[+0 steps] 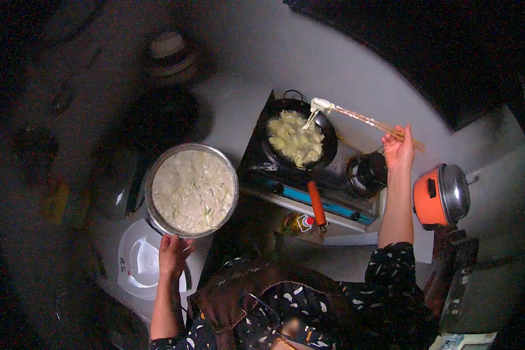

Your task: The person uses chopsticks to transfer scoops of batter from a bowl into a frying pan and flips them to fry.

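My left hand grips the near rim of a round metal bowl full of pale batter with green shreds in it. In my right hand is a pair of long chopsticks, batter coating much of their length. At their tips hangs a clump of battered food, with strands drooping over the right side of a black wok. Several pale yellow battered pieces lie in bubbling oil inside the wok. The wok stands on a gas stove, its orange handle pointing towards me.
Right of the wok stands a dark pot, and beyond my right forearm an orange rice cooker with a metal lid. A bottle with a red cap is below the stove edge. Beneath the bowl, a white plate rests at the left.
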{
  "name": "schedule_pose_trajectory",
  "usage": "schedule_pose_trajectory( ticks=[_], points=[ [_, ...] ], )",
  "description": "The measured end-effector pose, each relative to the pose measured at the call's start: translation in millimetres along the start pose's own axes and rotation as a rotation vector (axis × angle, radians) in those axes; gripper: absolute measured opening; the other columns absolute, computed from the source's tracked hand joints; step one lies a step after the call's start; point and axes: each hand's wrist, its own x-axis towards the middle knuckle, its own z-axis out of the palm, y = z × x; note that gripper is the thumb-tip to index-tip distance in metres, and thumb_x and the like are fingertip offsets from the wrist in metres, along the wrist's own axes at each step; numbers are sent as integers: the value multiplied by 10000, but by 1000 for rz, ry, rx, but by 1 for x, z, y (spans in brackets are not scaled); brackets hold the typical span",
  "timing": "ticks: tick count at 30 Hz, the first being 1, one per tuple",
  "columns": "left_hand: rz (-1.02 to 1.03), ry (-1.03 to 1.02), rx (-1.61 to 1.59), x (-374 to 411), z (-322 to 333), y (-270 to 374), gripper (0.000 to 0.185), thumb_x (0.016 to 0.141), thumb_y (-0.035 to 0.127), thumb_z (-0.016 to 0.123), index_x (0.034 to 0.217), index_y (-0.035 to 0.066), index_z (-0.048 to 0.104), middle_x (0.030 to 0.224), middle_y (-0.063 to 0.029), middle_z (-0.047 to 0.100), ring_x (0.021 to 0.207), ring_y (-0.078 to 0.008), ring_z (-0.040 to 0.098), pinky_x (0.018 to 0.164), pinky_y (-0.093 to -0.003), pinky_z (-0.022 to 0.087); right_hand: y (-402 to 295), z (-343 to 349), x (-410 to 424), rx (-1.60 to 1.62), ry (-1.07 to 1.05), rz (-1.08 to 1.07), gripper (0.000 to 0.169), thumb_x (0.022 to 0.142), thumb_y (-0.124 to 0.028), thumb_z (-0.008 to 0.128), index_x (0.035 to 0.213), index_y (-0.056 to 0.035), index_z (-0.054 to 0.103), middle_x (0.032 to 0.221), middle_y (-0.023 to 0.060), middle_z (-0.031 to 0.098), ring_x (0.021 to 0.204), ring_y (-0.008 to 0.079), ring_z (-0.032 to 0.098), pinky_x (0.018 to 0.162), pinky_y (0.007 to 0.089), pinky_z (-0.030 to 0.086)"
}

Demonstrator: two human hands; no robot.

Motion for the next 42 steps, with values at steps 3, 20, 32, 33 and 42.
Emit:
schedule_pose_trajectory(
  ticks=[3,20,32,33,42],
  points=[
    [-24,36,6,-1,2,1,138,886,217,468,920,94,414,832,-61,556,744,-196,584,657,-369,499,11,-26,9,-4,18,5,336,870,-369,462,830,-39,509,696,95,537,586,220,553,538,359,489],
    [2,114,25,-4,12,0,118,895,210,445,899,96,414,823,-52,532,743,-181,561,670,-373,499,105,25,-11,-751,-353,64,373,885,-369,436,924,-12,538,789,89,607,540,153,597,473,249,476],
    [6,79,12,-1,4,-5,133,890,236,460,920,110,429,813,-34,544,750,-174,567,665,-351,495,108,87,-30,-1018,-616,-124,293,875,-291,475,827,-24,583,723,52,625,513,132,590,512,260,466],
    [2,77,11,-1,4,-4,133,889,235,460,918,109,428,815,-34,544,750,-174,566,665,-352,495,104,88,-30,-1005,-611,-119,299,877,-296,471,830,-23,585,726,52,626,519,130,590,515,258,465],
    [11,90,0,-6,5,-1,130,883,216,469,902,93,430,829,-47,539,761,-184,565,693,-361,495,39,114,-72,-730,-562,-149,326,908,-292,412,867,-7,566,744,73,573,572,132,588,535,224,474]
  ],
)
